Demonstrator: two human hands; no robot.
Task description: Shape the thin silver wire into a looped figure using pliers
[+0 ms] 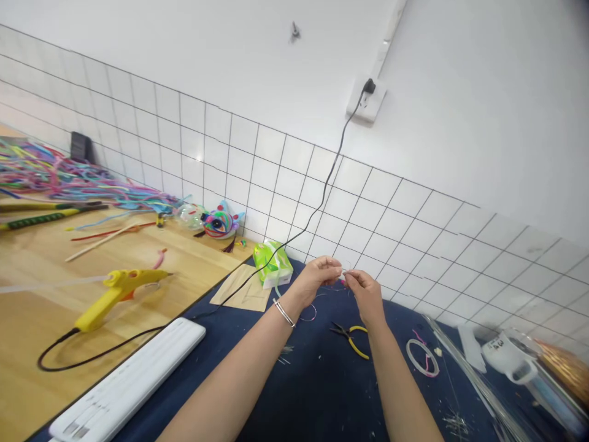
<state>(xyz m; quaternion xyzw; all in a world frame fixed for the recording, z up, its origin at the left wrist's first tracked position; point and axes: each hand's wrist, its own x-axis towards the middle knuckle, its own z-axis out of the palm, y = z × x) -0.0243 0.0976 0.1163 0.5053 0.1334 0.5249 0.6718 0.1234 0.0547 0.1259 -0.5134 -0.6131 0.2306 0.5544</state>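
Note:
My left hand point(319, 273), with a silver bangle point(283, 312) on its wrist, is closed in a pinch above the dark blue mat. Close beside it, my right hand point(367, 293) pinches too, and the fingertips of both almost meet. A fine, pale thin wire point(348, 266) shows at the fingertips; its full shape is too faint to follow. Something small and pink point(343, 281) hangs just under the fingers. Below the hands, yellow-handled pliers point(358, 350) lie on the mat, near my right forearm.
Left on the wooden table point(41, 258) lie a yellow glue gun point(103, 301), pipe cleaners point(59, 172) and a colourful ornament point(219, 222). A black cord point(322, 196) crosses to the socket point(365, 101). Tissues point(272, 261), a white case point(133, 380), straight wires point(473, 374) and a mug point(504, 356) surround the mat.

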